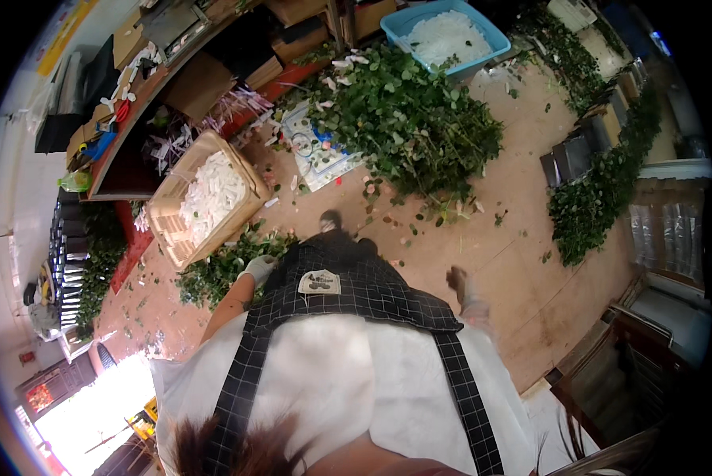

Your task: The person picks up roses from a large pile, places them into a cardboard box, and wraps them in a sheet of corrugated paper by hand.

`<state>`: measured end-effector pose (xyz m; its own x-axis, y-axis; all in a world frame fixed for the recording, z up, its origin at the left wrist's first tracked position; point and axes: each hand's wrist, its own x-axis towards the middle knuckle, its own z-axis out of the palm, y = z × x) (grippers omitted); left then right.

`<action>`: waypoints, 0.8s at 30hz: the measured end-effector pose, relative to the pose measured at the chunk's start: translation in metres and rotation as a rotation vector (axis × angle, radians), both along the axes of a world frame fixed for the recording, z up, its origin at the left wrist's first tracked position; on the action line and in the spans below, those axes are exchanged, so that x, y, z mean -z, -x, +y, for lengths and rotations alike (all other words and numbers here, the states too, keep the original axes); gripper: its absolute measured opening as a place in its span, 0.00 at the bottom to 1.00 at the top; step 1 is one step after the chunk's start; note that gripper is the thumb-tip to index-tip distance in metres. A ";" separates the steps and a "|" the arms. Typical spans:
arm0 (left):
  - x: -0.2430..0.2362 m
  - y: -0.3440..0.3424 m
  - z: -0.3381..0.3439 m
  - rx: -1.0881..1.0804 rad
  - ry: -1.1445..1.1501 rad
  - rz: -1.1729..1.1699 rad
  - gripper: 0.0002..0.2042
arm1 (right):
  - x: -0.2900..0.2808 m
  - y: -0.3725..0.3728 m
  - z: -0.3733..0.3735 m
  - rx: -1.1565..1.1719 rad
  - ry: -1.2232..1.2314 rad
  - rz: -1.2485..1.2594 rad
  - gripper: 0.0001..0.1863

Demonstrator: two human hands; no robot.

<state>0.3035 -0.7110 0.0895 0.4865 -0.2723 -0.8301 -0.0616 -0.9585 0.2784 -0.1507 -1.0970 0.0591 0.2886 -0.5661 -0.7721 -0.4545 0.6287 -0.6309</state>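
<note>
My left hand [260,268], in a pale glove, hangs at the left edge of my black checked apron [372,287]. Below and beside it lies a small heap of leafy green stems [213,274]. How its fingers are set is too small to make out, and I see no object in it. On the other side of the apron, my right hand [465,295] is smeared by motion, with darker fingertips over the bare floor. A tan plastic crate [249,170] filled with white sleeve-like pieces [214,190] stands just ahead of my left hand.
A large pile of leafy stems [411,119] lies ahead, with a light blue tub [497,52] of white pieces behind it. Petals and leaves litter the floor [530,293]. A cluttered workbench [134,127] runs at the left; more greenery [586,214] lines the right.
</note>
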 end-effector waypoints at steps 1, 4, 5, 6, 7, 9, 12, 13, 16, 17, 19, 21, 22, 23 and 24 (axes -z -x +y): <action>-0.001 -0.003 0.002 -0.015 0.022 -0.013 0.18 | 0.019 0.028 0.010 -0.037 0.034 0.119 0.25; 0.010 -0.040 -0.026 0.303 -0.008 -0.057 0.19 | 0.111 0.139 0.100 0.607 -0.225 0.015 0.19; 0.014 -0.037 -0.034 0.285 0.010 -0.047 0.19 | 0.102 0.140 0.103 0.472 -0.244 0.164 0.19; -0.003 -0.035 -0.050 0.133 0.000 0.006 0.19 | 0.094 0.137 0.104 0.355 -0.256 0.249 0.19; -0.022 -0.033 -0.050 -0.038 -0.026 0.052 0.19 | 0.089 0.129 0.102 0.250 -0.269 0.293 0.19; -0.008 -0.041 -0.011 -0.078 0.024 -0.038 0.17 | 0.081 0.102 0.095 0.051 -0.293 0.333 0.20; -0.024 -0.046 -0.019 -0.230 0.199 -0.050 0.15 | 0.077 0.056 0.059 -0.154 -0.209 0.382 0.20; -0.033 -0.045 -0.007 -0.252 0.189 -0.054 0.15 | 0.072 0.029 0.040 -0.266 -0.165 0.397 0.20; -0.032 -0.025 0.049 -0.240 -0.004 0.043 0.13 | 0.018 -0.101 -0.039 -0.662 0.047 0.488 0.20; -0.023 -0.013 0.071 -0.275 -0.022 0.045 0.13 | -0.018 -0.163 -0.060 -0.761 0.103 0.506 0.21; 0.001 -0.027 0.082 -0.263 -0.033 0.057 0.14 | -0.004 -0.225 -0.102 -0.470 0.184 0.201 0.23; 0.025 -0.027 0.095 -0.328 -0.017 0.064 0.14 | -0.077 -0.323 -0.096 -0.370 0.272 0.189 0.23; 0.032 -0.033 0.096 -0.355 0.005 0.062 0.14 | -0.090 -0.351 -0.094 -0.404 0.316 0.005 0.24; 0.041 -0.043 0.093 -0.376 0.035 0.056 0.14 | -0.098 -0.374 -0.093 -0.438 0.356 -0.178 0.24; 0.051 -0.057 0.087 -0.388 0.074 0.046 0.14 | -0.098 -0.392 -0.092 -0.463 0.285 -0.212 0.24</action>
<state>0.3604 -0.6241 0.0383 0.5275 -0.1354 -0.8387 0.3156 -0.8854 0.3414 0.2418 -1.1889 0.1569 0.6876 -0.5208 -0.5060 -0.4868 0.1866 -0.8534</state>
